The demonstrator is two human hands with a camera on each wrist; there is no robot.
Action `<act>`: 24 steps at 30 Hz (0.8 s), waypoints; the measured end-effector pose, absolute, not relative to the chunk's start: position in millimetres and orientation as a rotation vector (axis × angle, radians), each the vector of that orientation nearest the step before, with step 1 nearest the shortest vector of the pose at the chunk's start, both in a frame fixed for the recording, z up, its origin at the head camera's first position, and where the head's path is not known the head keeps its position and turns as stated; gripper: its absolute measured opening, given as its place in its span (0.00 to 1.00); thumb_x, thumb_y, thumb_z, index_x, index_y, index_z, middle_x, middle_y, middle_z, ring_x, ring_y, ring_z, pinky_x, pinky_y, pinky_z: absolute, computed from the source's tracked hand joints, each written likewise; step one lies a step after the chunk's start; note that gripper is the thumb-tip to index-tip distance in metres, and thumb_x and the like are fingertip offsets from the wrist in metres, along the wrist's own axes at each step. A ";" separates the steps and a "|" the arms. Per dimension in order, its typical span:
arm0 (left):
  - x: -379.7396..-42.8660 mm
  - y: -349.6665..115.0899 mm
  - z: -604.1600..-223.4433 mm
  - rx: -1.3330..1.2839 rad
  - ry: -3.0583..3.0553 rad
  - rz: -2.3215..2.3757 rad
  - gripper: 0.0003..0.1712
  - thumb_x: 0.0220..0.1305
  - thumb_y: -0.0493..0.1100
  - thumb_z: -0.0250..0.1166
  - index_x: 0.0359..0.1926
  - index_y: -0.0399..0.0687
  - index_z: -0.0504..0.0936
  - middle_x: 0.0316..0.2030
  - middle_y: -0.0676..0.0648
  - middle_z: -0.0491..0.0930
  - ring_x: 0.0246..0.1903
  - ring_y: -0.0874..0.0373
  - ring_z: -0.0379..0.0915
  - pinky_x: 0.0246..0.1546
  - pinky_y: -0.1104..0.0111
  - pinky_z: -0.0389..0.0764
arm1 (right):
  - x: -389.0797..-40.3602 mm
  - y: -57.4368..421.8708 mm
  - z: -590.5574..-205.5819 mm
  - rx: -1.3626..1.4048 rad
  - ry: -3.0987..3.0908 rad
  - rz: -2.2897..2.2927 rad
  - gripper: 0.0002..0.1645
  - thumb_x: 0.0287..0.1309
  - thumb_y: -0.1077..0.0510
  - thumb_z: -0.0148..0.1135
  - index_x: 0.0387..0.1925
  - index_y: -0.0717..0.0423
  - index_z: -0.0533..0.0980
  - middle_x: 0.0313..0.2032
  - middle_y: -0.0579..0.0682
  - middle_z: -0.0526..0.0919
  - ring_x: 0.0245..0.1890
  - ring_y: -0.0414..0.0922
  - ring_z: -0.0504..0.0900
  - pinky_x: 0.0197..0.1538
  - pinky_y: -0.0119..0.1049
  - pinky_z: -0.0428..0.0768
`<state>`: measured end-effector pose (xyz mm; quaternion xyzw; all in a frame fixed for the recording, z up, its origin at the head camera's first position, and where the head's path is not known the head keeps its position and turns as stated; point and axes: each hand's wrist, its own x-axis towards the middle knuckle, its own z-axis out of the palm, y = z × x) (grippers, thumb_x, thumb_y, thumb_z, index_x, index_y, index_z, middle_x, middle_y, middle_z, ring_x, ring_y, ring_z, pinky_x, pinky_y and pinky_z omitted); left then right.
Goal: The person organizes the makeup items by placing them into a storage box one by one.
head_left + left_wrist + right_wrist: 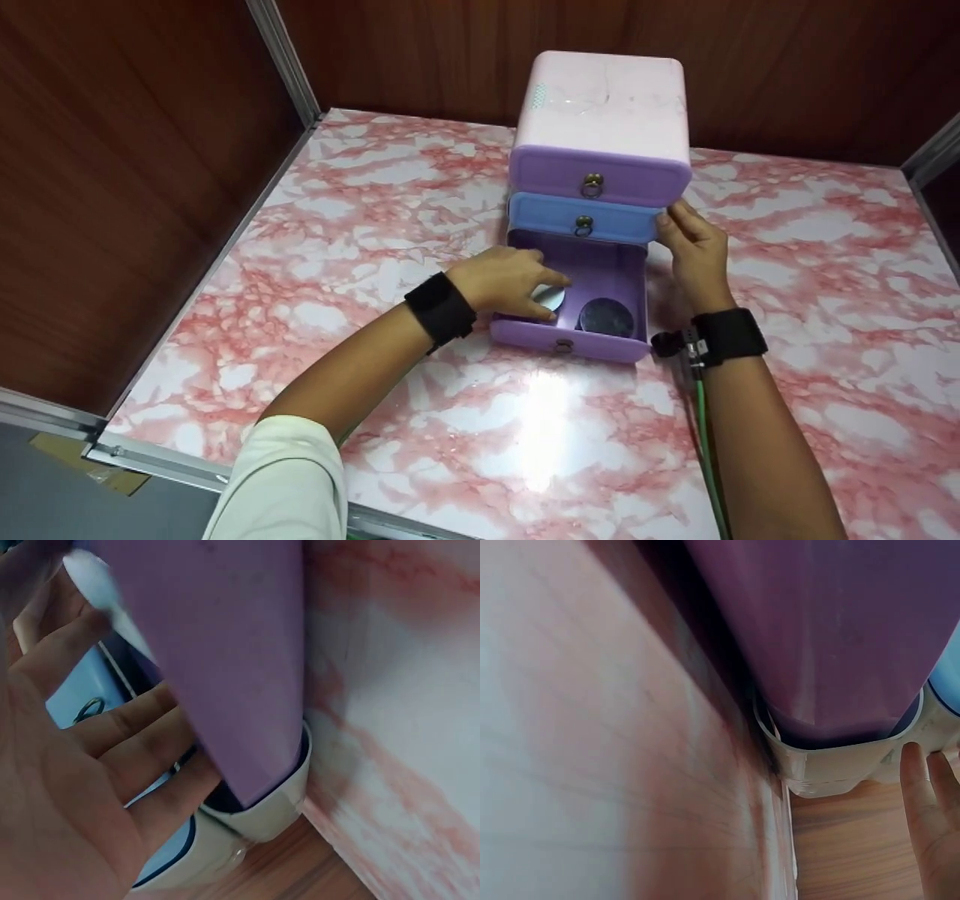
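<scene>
A small drawer cabinet (pixel 607 101) has its purple bottom drawer (pixel 622 266) pulled out. My left hand (pixel 506 283) reaches over the drawer's left wall, holding a light, shiny round disc (pixel 550 298) between thumb and forefinger. In the left wrist view part of that disc (pixel 94 581) shows at the fingertips, and the other fingers (pixel 142 757) lie along the drawer's outer side. A dark round disc (pixel 606 317) lies in the drawer's front right corner. My right hand (pixel 697 251) touches the cabinet's right side with straight fingers (pixel 919 780), its thumb at the blue drawer's edge.
Above the pulled-out drawer are a blue drawer (pixel 544 214) and a purple top drawer (pixel 551 172), both with ring pulls. The cabinet stands on a red-and-white marbled table (pixel 360 247), near a brown wood-look back wall (pixel 420 60). A green cable (pixel 705 435) runs along the right forearm.
</scene>
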<state>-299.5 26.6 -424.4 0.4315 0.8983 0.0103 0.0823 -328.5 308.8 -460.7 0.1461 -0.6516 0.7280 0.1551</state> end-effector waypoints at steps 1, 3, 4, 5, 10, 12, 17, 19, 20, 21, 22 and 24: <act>-299.7 27.2 -425.9 1.281 2.675 0.024 0.36 0.59 0.69 0.62 0.66 0.65 0.74 0.42 0.49 0.77 0.38 0.58 0.70 0.32 0.63 0.75 | -328.3 308.6 -460.9 0.425 -1.870 2.080 0.24 0.66 0.62 0.59 0.62 0.63 0.70 0.66 0.59 0.68 0.64 0.50 0.70 0.53 0.35 0.78; -299.8 28.3 -428.2 1.269 2.662 0.013 0.33 0.59 0.68 0.62 0.64 0.65 0.76 0.41 0.50 0.78 0.39 0.57 0.71 0.33 0.62 0.75 | -327.8 308.5 -460.9 0.426 -1.883 2.063 0.24 0.66 0.62 0.59 0.62 0.62 0.71 0.66 0.59 0.68 0.64 0.50 0.70 0.53 0.35 0.78; -299.7 28.8 -428.8 1.265 2.658 0.005 0.32 0.59 0.68 0.63 0.63 0.65 0.77 0.40 0.51 0.78 0.40 0.57 0.71 0.34 0.62 0.76 | -327.7 308.6 -460.9 0.425 -1.891 2.054 0.24 0.66 0.61 0.59 0.62 0.61 0.71 0.66 0.59 0.68 0.64 0.50 0.70 0.53 0.34 0.78; -299.5 29.1 -429.3 1.262 2.654 -0.004 0.31 0.59 0.67 0.63 0.62 0.65 0.77 0.40 0.52 0.79 0.40 0.57 0.72 0.34 0.61 0.76 | -327.7 308.7 -460.8 0.420 -1.897 2.050 0.24 0.66 0.61 0.59 0.62 0.61 0.71 0.66 0.58 0.68 0.64 0.49 0.70 0.53 0.34 0.78; -298.4 31.1 -429.6 1.257 2.630 -0.048 0.29 0.60 0.65 0.65 0.60 0.65 0.79 0.43 0.52 0.82 0.44 0.56 0.75 0.39 0.60 0.77 | -327.5 309.0 -460.1 0.405 -1.904 2.053 0.24 0.66 0.61 0.60 0.62 0.61 0.71 0.67 0.58 0.67 0.64 0.49 0.69 0.53 0.34 0.78; -298.0 31.7 -429.5 1.248 2.621 -0.058 0.28 0.60 0.64 0.65 0.60 0.65 0.79 0.45 0.52 0.82 0.45 0.55 0.76 0.41 0.60 0.77 | -327.5 308.9 -460.5 0.397 -1.911 2.053 0.24 0.66 0.61 0.60 0.62 0.61 0.70 0.67 0.59 0.67 0.65 0.49 0.68 0.53 0.34 0.78; -297.8 33.1 -427.7 1.236 2.594 -0.047 0.24 0.60 0.59 0.68 0.58 0.65 0.81 0.46 0.53 0.83 0.45 0.56 0.78 0.41 0.60 0.79 | -327.5 309.2 -460.3 0.363 -1.915 2.061 0.25 0.65 0.61 0.61 0.62 0.63 0.70 0.68 0.59 0.66 0.66 0.49 0.67 0.53 0.32 0.78; -298.0 33.0 -427.3 1.236 2.582 -0.036 0.23 0.60 0.57 0.69 0.57 0.64 0.82 0.46 0.54 0.83 0.44 0.56 0.78 0.42 0.60 0.79 | -328.1 309.0 -460.4 0.367 -1.910 2.069 0.25 0.65 0.61 0.60 0.62 0.63 0.69 0.68 0.59 0.66 0.66 0.49 0.66 0.53 0.33 0.78; -298.0 32.8 -427.1 1.239 2.578 -0.033 0.22 0.60 0.57 0.69 0.56 0.64 0.83 0.47 0.54 0.83 0.44 0.56 0.78 0.42 0.60 0.79 | -328.6 309.0 -460.7 0.374 -1.910 2.070 0.25 0.65 0.61 0.60 0.62 0.63 0.69 0.68 0.59 0.66 0.66 0.49 0.66 0.53 0.33 0.78; -298.1 32.8 -426.9 1.239 2.573 -0.030 0.22 0.61 0.57 0.68 0.56 0.64 0.83 0.47 0.55 0.83 0.45 0.57 0.78 0.42 0.61 0.79 | -329.3 309.1 -460.9 0.380 -1.909 2.073 0.25 0.65 0.61 0.60 0.62 0.63 0.69 0.67 0.58 0.66 0.66 0.49 0.66 0.53 0.33 0.78; -298.2 32.8 -426.8 1.238 2.568 -0.026 0.22 0.61 0.57 0.68 0.56 0.64 0.83 0.47 0.55 0.83 0.45 0.57 0.78 0.42 0.61 0.79 | -329.8 309.3 -461.2 0.383 -1.910 2.072 0.25 0.66 0.61 0.60 0.62 0.62 0.69 0.67 0.58 0.66 0.67 0.48 0.66 0.54 0.33 0.78; -298.3 33.3 -426.8 1.240 2.564 -0.022 0.21 0.62 0.58 0.67 0.55 0.65 0.83 0.47 0.55 0.84 0.44 0.57 0.78 0.42 0.61 0.79 | -330.7 309.8 -461.5 0.384 -1.910 2.072 0.25 0.66 0.61 0.60 0.62 0.62 0.70 0.67 0.58 0.67 0.66 0.48 0.66 0.53 0.33 0.78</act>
